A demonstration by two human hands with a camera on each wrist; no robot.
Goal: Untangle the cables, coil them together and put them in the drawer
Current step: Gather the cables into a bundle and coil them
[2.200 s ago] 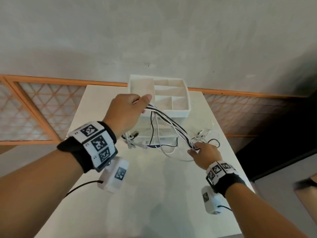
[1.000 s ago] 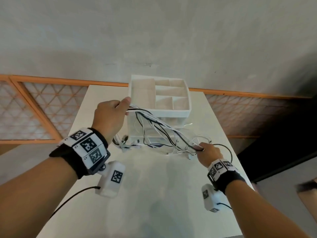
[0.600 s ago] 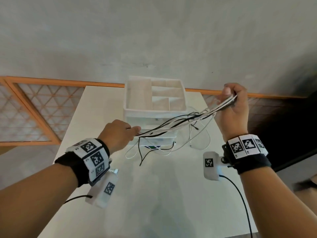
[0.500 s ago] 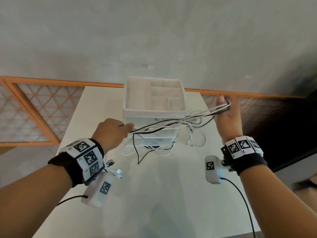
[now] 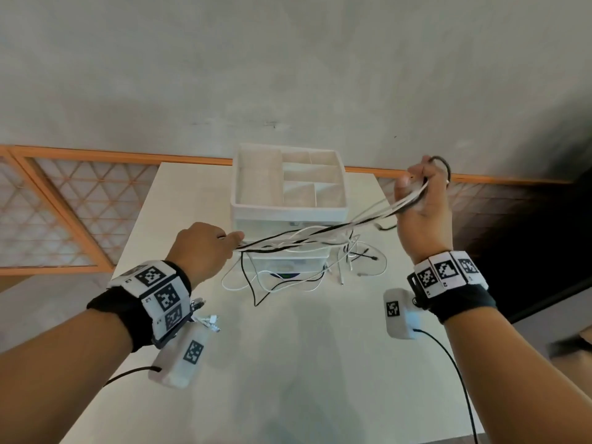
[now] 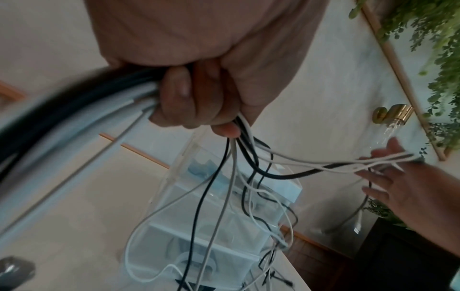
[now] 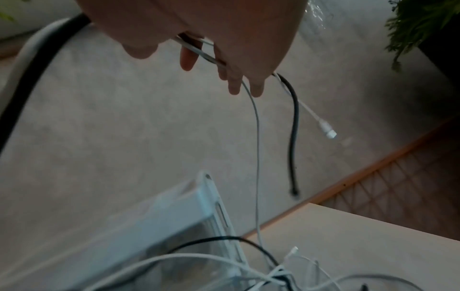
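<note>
Right now I have my left hand (image 5: 205, 248) closed around one end of the cables (image 5: 314, 235), fingers curled tight over the black and white strands, low and in front of the drawer unit (image 5: 288, 219). My right hand (image 5: 423, 203) is raised off to the right of the unit, fingers loosely bent with the strands running across the palm and a black loop (image 5: 443, 168) arching over the top of it. Between my two hands the bundle stretches in a shallow diagonal, passing in front of the unit's upper edge without resting on it as far as I can tell.

Below that span, slack loops of white and black cable hang down and pool on the white table (image 5: 288, 363) just in front of the unit's lower drawer (image 5: 288, 267) and to its right. The left wrist view shows several strands dropping from my left fist (image 6: 199, 94) straight down past the clear drawer fronts. In the right wrist view a white plug end (image 7: 328, 133) and a black tip (image 7: 293, 192) dangle free beyond my fingers (image 7: 248, 78).

The open tray (image 5: 288, 209) on top sits close to the wall. The table's near half is bare between my forearms; its right edge lies just under my right wrist, its left edge well clear of my left arm
</note>
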